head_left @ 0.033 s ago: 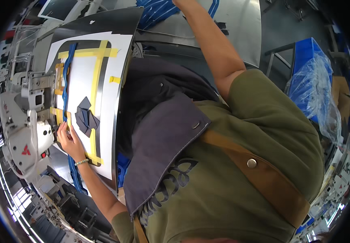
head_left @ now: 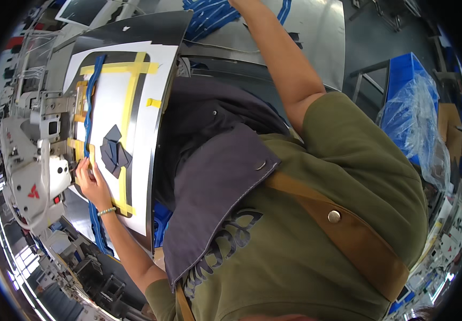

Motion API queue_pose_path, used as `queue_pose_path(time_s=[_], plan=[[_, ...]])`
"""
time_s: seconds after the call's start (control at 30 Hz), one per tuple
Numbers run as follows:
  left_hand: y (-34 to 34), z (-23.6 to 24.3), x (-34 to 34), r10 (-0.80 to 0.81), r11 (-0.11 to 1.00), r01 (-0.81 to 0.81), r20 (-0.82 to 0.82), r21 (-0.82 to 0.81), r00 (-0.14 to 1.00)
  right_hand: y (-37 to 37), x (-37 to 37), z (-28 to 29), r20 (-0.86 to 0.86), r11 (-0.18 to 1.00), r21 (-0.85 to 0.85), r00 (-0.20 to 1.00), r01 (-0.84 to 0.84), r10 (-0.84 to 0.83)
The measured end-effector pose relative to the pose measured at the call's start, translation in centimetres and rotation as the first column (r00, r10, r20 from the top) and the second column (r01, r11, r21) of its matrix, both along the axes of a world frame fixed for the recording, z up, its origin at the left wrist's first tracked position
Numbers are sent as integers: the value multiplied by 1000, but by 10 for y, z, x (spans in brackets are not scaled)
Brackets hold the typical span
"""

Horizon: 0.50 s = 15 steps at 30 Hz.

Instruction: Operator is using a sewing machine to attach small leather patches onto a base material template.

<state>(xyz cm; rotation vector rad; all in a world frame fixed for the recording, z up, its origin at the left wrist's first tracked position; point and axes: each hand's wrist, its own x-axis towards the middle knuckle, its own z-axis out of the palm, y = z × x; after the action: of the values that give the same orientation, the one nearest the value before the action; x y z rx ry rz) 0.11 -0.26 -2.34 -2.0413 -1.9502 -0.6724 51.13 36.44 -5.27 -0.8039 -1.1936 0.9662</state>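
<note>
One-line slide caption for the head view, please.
Left hand on a blue strip beside a white machine, dark pieces lying on the yellow-taped white board.

Strip (head_left: 88,101) on L part of board (head_left: 144,134), L hand (head_left: 94,184) on it; patches (head_left: 114,152) on board R of strip, machine (head_left: 21,166) L of board. Pile (head_left: 212,22) on surface (head_left: 316,37) beyond board, R hand (head_left: 236,2) at pile's R edge, mostly out of view. Far R: crate (head_left: 399,67) w/ bag (head_left: 414,115) over side, carton (head_left: 450,125) R of bag.

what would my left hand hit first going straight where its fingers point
Likely the blue strip, which runs on from the left hand; depth there is hard to judge.
</note>
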Motion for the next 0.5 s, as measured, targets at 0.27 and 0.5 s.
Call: queue_pose_path(time_s=[0.27, 0.5], plan=[[-13, 2, -9, 39, 999, -39, 23, 27, 999, -62, -85, 100, 177, 872, 187, 888, -453, 424], [-7, 10, 11, 99, 994, -106, 207, 23, 973, -115, -146, 98, 822, 700, 121, 466, -703, 326]])
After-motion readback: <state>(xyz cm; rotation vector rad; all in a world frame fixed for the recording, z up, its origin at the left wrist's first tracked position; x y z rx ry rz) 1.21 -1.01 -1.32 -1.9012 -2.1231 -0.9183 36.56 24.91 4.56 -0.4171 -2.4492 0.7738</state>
